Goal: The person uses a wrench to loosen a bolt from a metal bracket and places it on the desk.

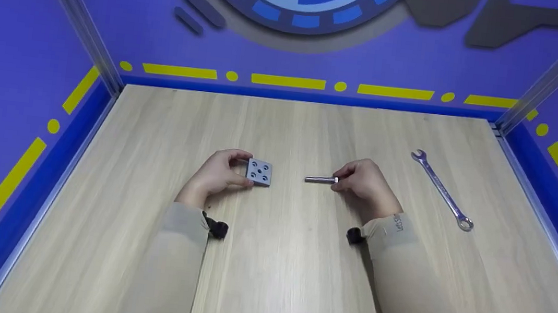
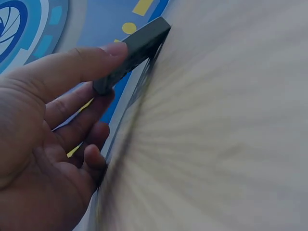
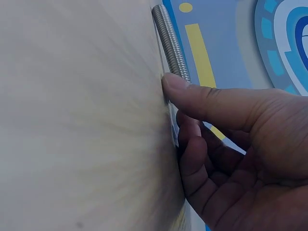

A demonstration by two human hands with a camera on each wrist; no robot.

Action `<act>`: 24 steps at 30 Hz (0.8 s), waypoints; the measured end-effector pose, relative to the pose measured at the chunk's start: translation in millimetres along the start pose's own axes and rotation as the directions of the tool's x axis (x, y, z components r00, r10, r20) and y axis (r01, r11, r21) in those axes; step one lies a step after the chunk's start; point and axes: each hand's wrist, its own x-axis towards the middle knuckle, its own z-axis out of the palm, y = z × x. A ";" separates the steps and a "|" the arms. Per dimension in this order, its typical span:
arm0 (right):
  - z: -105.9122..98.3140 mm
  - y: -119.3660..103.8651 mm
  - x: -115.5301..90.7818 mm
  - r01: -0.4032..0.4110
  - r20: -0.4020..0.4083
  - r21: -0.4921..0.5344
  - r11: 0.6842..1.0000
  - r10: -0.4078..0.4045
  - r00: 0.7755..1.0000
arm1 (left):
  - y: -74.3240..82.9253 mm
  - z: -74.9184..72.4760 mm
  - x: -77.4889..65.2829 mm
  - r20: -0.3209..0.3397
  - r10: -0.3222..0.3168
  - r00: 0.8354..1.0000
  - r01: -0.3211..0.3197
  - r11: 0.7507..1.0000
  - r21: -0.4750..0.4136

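A square grey metal block (image 1: pixel 259 172) with several round holes in its face is pinched by its left side in my left hand (image 1: pixel 216 173). The left wrist view shows the thumb on one edge of the block (image 2: pixel 139 45) and fingers beneath it, with one edge close to the tabletop. To the right, my right hand (image 1: pixel 364 184) pinches a silver bolt (image 1: pixel 321 180) at its head end, the shank pointing left toward the block. Threads show along the bolt (image 3: pixel 171 43) in the right wrist view, where thumb and fingers hide its head. Block and bolt are apart.
A combination wrench (image 1: pixel 441 190) lies slantwise on the wooden table (image 1: pixel 272 261), right of my right hand. Blue panels (image 1: pixel 289 63) with yellow marks stand behind and at both sides. Metal posts (image 1: pixel 557 67) rise at the back corners.
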 end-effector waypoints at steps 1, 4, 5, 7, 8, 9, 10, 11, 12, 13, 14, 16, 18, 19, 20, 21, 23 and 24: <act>-0.3 -0.5 0.2 0.001 0.001 -0.004 1.000 -0.001 1.000 | 0.3 0.1 -0.8 -0.007 -0.004 1.000 0.005 1.000 0.027; -1.5 -1.0 0.8 0.004 0.005 -0.009 1.000 -0.004 1.000 | 1.3 1.6 -2.5 -0.024 -0.019 1.000 0.021 0.995 0.098; -1.8 -1.0 0.8 0.005 0.007 -0.008 1.000 -0.005 1.000 | 1.4 2.3 -3.0 -0.030 -0.024 0.999 0.027 0.992 0.122; -2.0 -0.8 0.8 0.007 0.010 -0.006 1.000 -0.007 1.000 | 1.6 3.5 -3.4 -0.040 -0.031 0.999 0.037 0.986 0.161; -1.6 -0.7 0.7 0.008 0.012 -0.002 1.000 -0.008 1.000 | 1.5 3.8 -3.5 -0.042 -0.032 0.999 0.039 0.984 0.174; -1.0 -0.6 0.4 0.008 0.012 0.002 1.000 -0.008 1.000 | 1.3 4.1 -3.9 -0.045 -0.032 0.998 0.040 0.981 0.188; -0.1 -0.9 0.5 0.007 0.014 0.006 1.000 -0.007 1.000 | 1.0 4.0 -4.5 -0.049 -0.032 0.998 0.041 0.980 0.196; 0.8 -1.0 0.5 0.006 0.016 0.012 1.000 -0.006 1.000 | 0.6 4.0 -5.2 -0.052 -0.031 0.998 0.041 0.978 0.202; 1.5 -1.0 0.5 0.004 0.018 0.016 1.000 -0.004 1.000 | 0.3 4.2 -5.9 -0.054 -0.031 0.998 0.041 0.977 0.208; 2.1 -0.9 0.4 0.001 0.020 0.020 1.000 -0.001 1.000 | 0.1 4.4 -6.6 -0.055 -0.031 0.998 0.042 0.976 0.214; 2.2 -0.9 0.6 0.001 0.019 0.021 1.000 -0.001 1.000 | 0.4 4.3 -6.5 -0.054 -0.032 0.998 0.043 0.975 0.219; 1.8 -1.4 0.9 0.008 0.020 0.021 1.000 -0.008 1.000 | 1.5 3.7 -6.1 -0.051 -0.035 0.998 0.046 0.973 0.226; 1.3 -2.0 1.7 0.016 0.022 0.022 1.000 -0.017 1.000 | 3.1 2.7 -5.5 -0.049 -0.040 0.998 0.050 0.972 0.230; 0.9 -2.3 2.0 0.021 0.020 0.023 1.000 -0.021 1.000 | 4.3 2.0 -4.9 -0.047 -0.042 0.998 0.052 0.972 0.228; 0.2 -2.6 2.4 0.025 0.018 0.023 0.999 -0.025 1.000 | 5.5 1.2 -4.3 -0.046 -0.043 0.998 0.053 0.972 0.228; -0.7 -3.0 2.8 0.026 0.019 0.024 0.999 -0.026 0.999 | 6.7 0.7 -3.3 -0.046 -0.044 0.998 0.053 0.973 0.225; -2.8 -3.3 3.8 0.018 0.019 0.026 0.999 -0.019 1.000 | 9.1 0.2 -1.0 -0.041 -0.046 0.998 0.054 0.974 0.222; -4.5 -3.4 4.1 0.015 0.018 0.023 1.000 -0.016 1.000 | 10.4 0.3 0.3 -0.037 -0.047 0.998 0.054 0.974 0.218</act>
